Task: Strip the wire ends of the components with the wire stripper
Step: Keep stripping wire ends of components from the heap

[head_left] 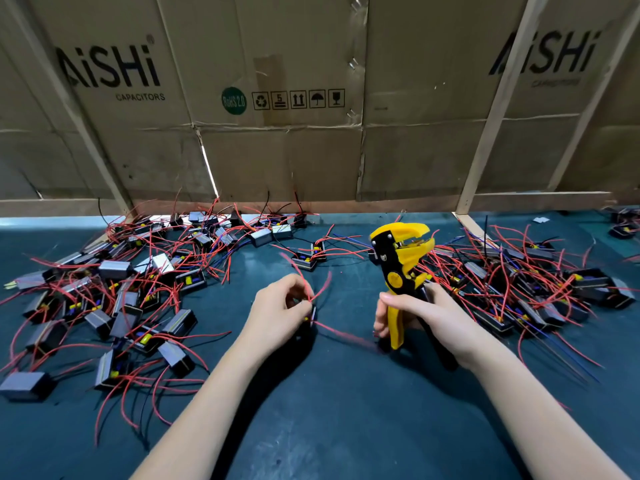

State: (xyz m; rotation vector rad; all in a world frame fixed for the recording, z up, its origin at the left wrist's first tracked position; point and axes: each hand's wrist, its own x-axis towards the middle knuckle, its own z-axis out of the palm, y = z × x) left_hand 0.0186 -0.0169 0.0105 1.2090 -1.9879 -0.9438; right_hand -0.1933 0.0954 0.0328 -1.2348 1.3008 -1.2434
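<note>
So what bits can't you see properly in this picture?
Head view only:
- The component held by the left hand: mostly hidden behind the fingers.
- Its red wires: blurred, so stripped or unstripped ends can't be told.
- The wire stripper handles: partly covered by the right hand.
- The far-right pile: cut off by the edge.

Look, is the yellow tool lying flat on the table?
No, the right hand holds the wire stripper upright by its handles, with its yellow head raised above the blue table.
</note>
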